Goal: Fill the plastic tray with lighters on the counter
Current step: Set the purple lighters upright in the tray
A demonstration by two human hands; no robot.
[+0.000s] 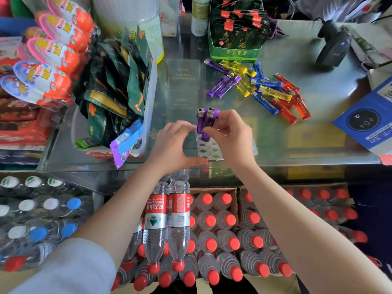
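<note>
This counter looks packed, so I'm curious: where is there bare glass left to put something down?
Bare glass lies between the snack packets and the loose lighters, behind the plastic tray. More shows right of the right hand, toward the blue sign. The left edge and back are crowded.

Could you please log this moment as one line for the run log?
left hand: steadying plastic tray | right hand: seating two purple lighters upright | loose lighters: on counter
</note>
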